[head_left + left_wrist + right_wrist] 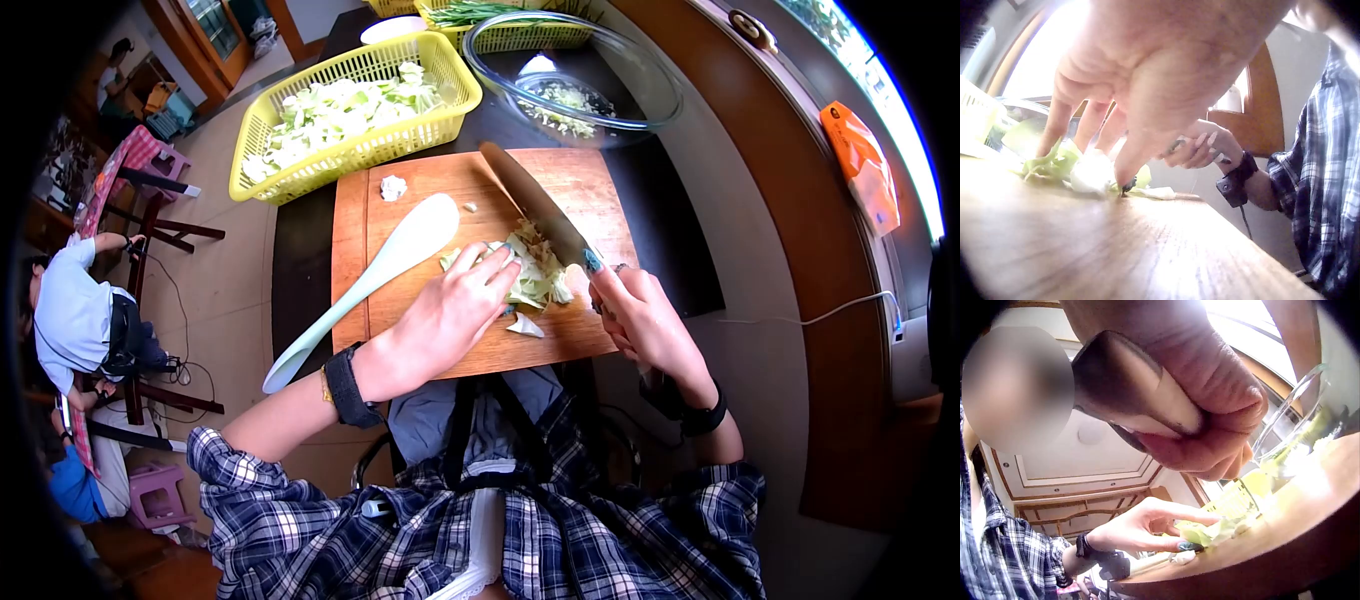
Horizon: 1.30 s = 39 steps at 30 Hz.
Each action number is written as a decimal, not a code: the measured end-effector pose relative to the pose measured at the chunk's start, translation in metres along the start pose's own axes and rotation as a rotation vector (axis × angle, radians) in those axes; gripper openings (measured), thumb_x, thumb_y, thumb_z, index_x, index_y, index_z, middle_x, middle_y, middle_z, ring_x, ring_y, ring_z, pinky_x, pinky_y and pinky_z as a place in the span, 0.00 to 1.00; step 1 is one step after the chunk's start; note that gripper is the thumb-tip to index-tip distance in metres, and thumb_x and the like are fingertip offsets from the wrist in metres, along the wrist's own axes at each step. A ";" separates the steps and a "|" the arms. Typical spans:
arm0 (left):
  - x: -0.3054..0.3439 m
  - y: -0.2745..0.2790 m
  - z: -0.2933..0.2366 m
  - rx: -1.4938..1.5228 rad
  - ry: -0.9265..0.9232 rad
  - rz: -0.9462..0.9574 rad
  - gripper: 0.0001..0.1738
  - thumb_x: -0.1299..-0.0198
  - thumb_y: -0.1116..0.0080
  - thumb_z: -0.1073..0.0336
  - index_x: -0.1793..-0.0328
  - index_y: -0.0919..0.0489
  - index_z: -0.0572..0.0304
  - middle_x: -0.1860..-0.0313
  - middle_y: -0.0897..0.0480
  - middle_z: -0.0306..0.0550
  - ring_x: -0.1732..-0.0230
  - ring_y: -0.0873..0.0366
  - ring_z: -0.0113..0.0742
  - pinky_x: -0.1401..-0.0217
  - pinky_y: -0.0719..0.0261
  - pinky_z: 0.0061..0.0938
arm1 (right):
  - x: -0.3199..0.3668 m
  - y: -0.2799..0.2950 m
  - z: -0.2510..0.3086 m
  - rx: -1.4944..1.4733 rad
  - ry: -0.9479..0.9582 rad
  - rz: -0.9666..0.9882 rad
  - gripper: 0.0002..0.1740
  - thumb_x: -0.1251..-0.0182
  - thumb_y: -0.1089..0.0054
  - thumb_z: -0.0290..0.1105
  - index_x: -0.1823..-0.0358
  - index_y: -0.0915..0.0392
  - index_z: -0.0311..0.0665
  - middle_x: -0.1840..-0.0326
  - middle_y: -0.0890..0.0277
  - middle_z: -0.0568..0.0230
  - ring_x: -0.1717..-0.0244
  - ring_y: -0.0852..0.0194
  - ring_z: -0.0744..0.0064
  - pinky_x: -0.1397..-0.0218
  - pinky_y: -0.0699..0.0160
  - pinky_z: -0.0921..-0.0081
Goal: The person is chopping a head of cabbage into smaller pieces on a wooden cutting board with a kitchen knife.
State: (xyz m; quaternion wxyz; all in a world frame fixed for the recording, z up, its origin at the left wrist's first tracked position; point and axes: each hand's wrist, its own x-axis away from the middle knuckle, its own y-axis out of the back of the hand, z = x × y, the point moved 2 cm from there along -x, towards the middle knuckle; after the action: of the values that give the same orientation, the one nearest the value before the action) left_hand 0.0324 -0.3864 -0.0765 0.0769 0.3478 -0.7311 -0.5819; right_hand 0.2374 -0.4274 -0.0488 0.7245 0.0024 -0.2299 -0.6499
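Note:
On a wooden cutting board [595, 185] lies a small pile of chopped pale green cabbage [538, 278]. My left hand [440, 318] holds the pile from its left side, fingers and thumb planted around the leaves; the left wrist view shows the hand [1147, 69] arched over the cabbage [1054, 164]. My right hand [652, 325] grips a broad knife [545, 208], its blade slanting up and left along the pile's right side. In the right wrist view the fingers of the right hand [1210, 387] wrap the handle [1138, 381]. A loose white piece [524, 326] rests near the front edge.
A pale green paddle [400, 245] lies across the board's left side, near a garlic bulb [393, 188]. Behind stand a yellow basket [350, 158] of cut cabbage and a glass bowl [640, 122] with chopped bits. People sit at the far left.

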 end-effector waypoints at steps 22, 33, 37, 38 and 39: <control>0.009 0.018 -0.014 0.067 0.061 0.005 0.29 0.50 0.35 0.64 0.41 0.28 0.62 0.41 0.30 0.62 0.36 0.35 0.58 0.38 0.31 0.42 | 0.025 -0.016 -0.003 0.031 -0.066 0.013 0.25 0.27 0.61 0.47 0.74 0.33 0.33 0.89 0.44 0.74 0.92 0.51 0.85 0.90 0.52 0.84; 0.001 0.003 -0.005 -0.013 0.095 -0.023 0.18 0.52 0.38 0.73 0.53 0.26 0.63 0.50 0.26 0.58 0.48 0.27 0.53 0.48 0.25 0.40 | 0.035 -0.013 0.018 0.017 -0.059 -0.034 0.29 0.25 0.61 0.43 0.81 0.32 0.28 0.92 0.41 0.67 0.90 0.44 0.79 0.85 0.44 0.75; -0.003 0.003 0.000 0.029 0.180 0.092 0.16 0.52 0.38 0.73 0.55 0.24 0.66 0.53 0.24 0.57 0.51 0.26 0.51 0.50 0.25 0.39 | 0.028 -0.017 -0.001 0.306 0.284 0.060 0.20 0.25 0.62 0.35 0.70 0.31 0.25 0.89 0.39 0.60 0.88 0.40 0.67 0.82 0.41 0.69; -0.002 0.004 -0.001 0.028 0.179 0.091 0.16 0.52 0.38 0.73 0.55 0.24 0.66 0.53 0.24 0.57 0.51 0.26 0.51 0.50 0.25 0.39 | 0.028 -0.018 -0.001 0.343 0.272 0.069 0.19 0.25 0.62 0.34 0.69 0.31 0.24 0.89 0.39 0.59 0.87 0.39 0.65 0.82 0.39 0.68; 0.001 0.005 -0.003 0.054 0.159 0.062 0.18 0.52 0.38 0.72 0.53 0.24 0.67 0.50 0.24 0.59 0.49 0.27 0.53 0.47 0.26 0.39 | 0.029 -0.019 0.000 0.377 0.260 0.075 0.17 0.25 0.62 0.32 0.67 0.31 0.24 0.88 0.39 0.59 0.87 0.38 0.64 0.81 0.38 0.68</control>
State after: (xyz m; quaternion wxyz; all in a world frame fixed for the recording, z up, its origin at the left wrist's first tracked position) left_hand 0.0310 -0.3894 -0.0716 0.1432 0.3721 -0.7485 -0.5298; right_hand 0.2211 -0.4574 -0.0446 0.7585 0.2129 -0.2520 -0.5620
